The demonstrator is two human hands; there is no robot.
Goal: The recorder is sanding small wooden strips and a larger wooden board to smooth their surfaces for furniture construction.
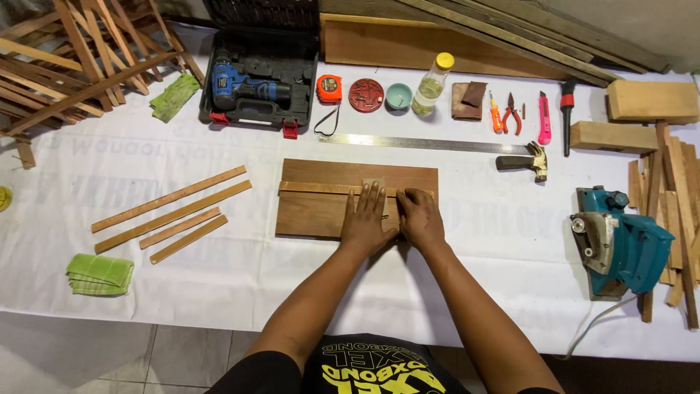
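Head view: left hand flat on sandpaper, slat mid-board.

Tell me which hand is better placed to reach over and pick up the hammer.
Right, probably. The hammer lies up and to the right of the board, on the right hand's side with bare cloth between. The left hand lies flat over the thin strip and would have to cross over.

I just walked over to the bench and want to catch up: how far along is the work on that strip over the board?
Looks done: four cut strips lie aside on the white cloth. In hand: the left hand presses a sandpaper piece on the thin wooden strip across the board; the right hand steadies beside it. Left: drill and hammer lie untouched.
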